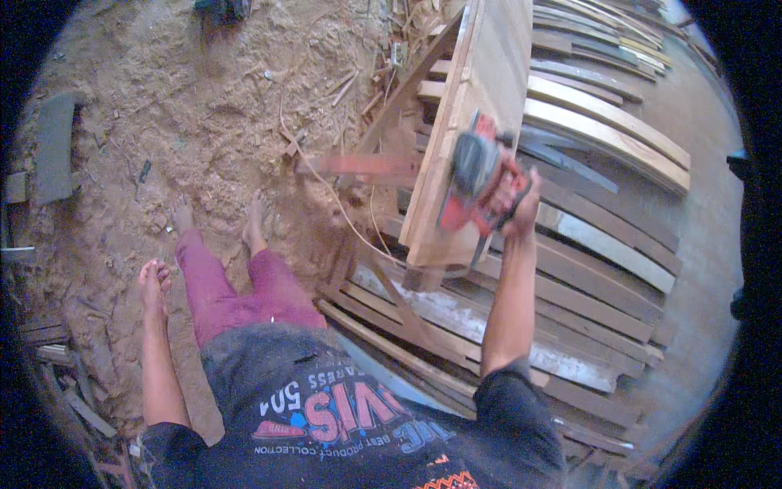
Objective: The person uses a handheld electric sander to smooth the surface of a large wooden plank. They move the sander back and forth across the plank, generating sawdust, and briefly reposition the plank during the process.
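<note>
My right hand (513,200) is closed around the handle of a red and black power tool (476,167), which looks like an electric hand planer. The tool is smeared by motion and rests on the upper face of a long, pale wooden board (497,77). This board runs away from me at a slant, its near end just below the tool. My left hand (155,281) hangs at my left side, well away from the board. Its fingers are curled in, and nothing shows in them.
Under and right of the board lie stacked planks (603,236). A reddish beam (366,165) meets the board's left side. A thin pale cord (330,191) trails over the uneven, shaving-strewn ground (187,106) near my bare feet. A flat grey panel (57,147) lies far left.
</note>
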A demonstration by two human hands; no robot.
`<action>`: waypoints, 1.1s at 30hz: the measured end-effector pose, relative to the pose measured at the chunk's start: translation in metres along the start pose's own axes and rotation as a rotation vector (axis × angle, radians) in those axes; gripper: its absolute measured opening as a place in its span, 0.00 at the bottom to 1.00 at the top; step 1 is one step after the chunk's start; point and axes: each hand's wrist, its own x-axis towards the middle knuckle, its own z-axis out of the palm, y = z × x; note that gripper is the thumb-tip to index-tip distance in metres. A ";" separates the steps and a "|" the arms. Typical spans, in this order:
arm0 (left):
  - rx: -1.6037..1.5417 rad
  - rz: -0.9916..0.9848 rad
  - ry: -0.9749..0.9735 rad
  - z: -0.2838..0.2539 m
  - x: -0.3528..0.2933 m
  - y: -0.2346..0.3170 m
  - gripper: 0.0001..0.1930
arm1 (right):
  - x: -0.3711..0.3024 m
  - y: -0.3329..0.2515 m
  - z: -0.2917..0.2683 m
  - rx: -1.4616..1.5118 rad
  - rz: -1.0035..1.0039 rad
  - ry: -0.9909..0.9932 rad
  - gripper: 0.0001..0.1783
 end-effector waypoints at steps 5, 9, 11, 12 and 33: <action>0.092 0.067 -0.193 0.080 0.006 0.012 0.14 | -0.144 0.081 0.011 0.097 0.007 0.252 0.34; 0.466 0.525 -0.620 0.232 -0.074 0.018 0.18 | -0.191 0.086 0.032 0.028 0.119 0.147 0.35; 0.574 0.403 -1.057 0.308 -0.144 0.009 0.24 | -0.164 0.070 0.043 -0.001 0.079 0.178 0.34; 0.642 0.666 -1.179 0.341 -0.180 0.003 0.28 | -0.141 0.057 0.046 0.044 0.077 0.167 0.34; 1.133 0.871 -0.779 0.175 -0.086 0.029 0.09 | -0.166 0.081 0.030 0.216 0.043 -0.184 0.39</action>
